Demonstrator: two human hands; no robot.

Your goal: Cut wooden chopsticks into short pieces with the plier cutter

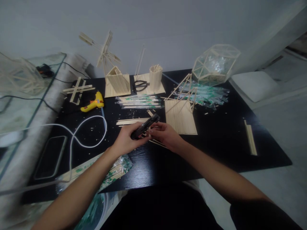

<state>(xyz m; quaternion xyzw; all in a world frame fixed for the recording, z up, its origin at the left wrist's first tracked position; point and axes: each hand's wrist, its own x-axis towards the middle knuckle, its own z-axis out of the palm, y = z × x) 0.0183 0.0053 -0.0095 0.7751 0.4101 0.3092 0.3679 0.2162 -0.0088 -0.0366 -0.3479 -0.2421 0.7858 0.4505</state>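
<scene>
My left hand (pixel 127 135) is closed around a dark hand tool (pixel 145 126), whose far end points up and to the right. The tool's exact kind is hard to make out. Close beside it, the fingers of my right hand (pixel 166 135) are pinched on a small pale piece that looks like a wooden stick (pixel 150 131), mostly covered by the fingertips. Loose wooden sticks (pixel 130 121) lie behind and under the hands. Right of them rests a flat panel of joined sticks (pixel 181 118) with a stick frame rising from its back edge.
A yellow glue gun (pixel 94 103), white cable (pixel 89 146) and phone (pixel 51 157) lie leftward. Behind are a stick windmill (pixel 117 82), a stick cup (pixel 155 78), black scissors (pixel 141 85) and bagged sticks (pixel 139 102). A geometric frame (pixel 214 65) stands back right.
</scene>
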